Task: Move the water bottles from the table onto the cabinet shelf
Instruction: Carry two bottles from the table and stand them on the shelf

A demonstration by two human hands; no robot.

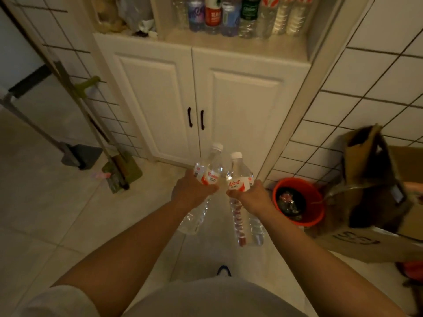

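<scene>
I stand facing a cream cabinet (194,92). My left hand (194,191) grips a clear water bottle (211,165) with a white cap and a red-and-white label, tilted with its cap toward the cabinet. My right hand (249,195) grips a similar bottle (239,172) around its label. Below that hand two bottle bases show, one clear (256,229) and one with a red pattern (239,225), so it may hold two. Both hands are low, in front of the cabinet doors. The open shelf (229,45) above the doors carries several upright bottles (229,17) along its back.
A mop and broom (114,165) lean against the tiled wall on the left, beside a grey dustpan (80,156). A red bucket (297,202), a brown paper bag (370,179) and a cardboard box (366,243) stand on the floor at the right. Bags (128,14) fill the left shelf compartment.
</scene>
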